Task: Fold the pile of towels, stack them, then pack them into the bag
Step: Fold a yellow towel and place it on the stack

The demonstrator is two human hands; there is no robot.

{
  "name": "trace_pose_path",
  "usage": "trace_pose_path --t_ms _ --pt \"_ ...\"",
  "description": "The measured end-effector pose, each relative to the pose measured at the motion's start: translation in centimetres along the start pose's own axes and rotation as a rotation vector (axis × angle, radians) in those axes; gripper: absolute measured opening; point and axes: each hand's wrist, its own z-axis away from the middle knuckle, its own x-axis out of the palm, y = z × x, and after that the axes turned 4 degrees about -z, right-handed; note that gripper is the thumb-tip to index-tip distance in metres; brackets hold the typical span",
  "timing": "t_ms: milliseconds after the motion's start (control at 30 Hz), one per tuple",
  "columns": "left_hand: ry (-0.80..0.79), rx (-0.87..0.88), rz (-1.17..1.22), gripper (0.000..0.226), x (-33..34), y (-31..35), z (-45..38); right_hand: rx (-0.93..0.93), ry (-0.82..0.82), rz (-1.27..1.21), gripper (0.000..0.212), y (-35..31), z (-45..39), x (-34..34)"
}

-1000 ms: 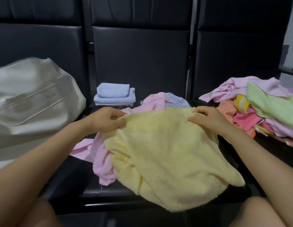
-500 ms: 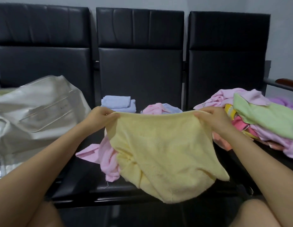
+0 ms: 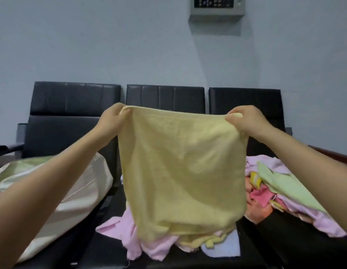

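A pale yellow towel (image 3: 180, 171) hangs spread out in front of me, held up by its two top corners. My left hand (image 3: 112, 121) pinches the top left corner and my right hand (image 3: 246, 121) pinches the top right one. Its lower edge drapes onto a crumpled pink towel (image 3: 149, 247) and a light blue one (image 3: 221, 249) on the middle seat. A heap of unfolded towels (image 3: 285, 189), pink, green and orange, fills the right seat. The cream bag (image 3: 75, 193) lies on the left seat. The folded blue stack is hidden behind the yellow towel.
A row of three black padded seats (image 3: 165, 98) runs along a grey wall. A grey control box (image 3: 217, 5) hangs high on that wall. An armrest (image 3: 7, 148) juts out at the left end of the row.
Both hands have lifted the yellow towel from seat level up to chest height and stretched it flat. My head has tilted up, bringing the wall into view.
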Motion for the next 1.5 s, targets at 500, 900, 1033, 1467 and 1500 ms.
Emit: trace_pose_path --t_ms 500,900,1033,1467,1500 --pt "-0.24 -0.602 0.718 0.02 -0.9 1.2 -0.9 0.417 -0.128 -1.01 0.029 -0.9 -2.1 0.6" --pt "-0.159 -0.672 0.007 0.007 13.1 -14.4 1.5 0.334 -0.028 0.319 0.015 16.1 -1.0 15.9" --pt "-0.133 -0.71 0.025 0.016 16.5 -16.8 1.0 0.454 -0.026 0.33 0.02 19.5 -1.7 19.4" --pt "-0.327 -0.61 -0.363 0.029 21.0 -24.9 3.1 0.544 -0.131 0.211 0.035 25.4 -1.8 25.4" --pt "-0.338 -0.602 -0.353 0.032 20.7 -24.3 3.4 0.514 -0.081 0.227 0.037 24.9 -1.7 25.1"
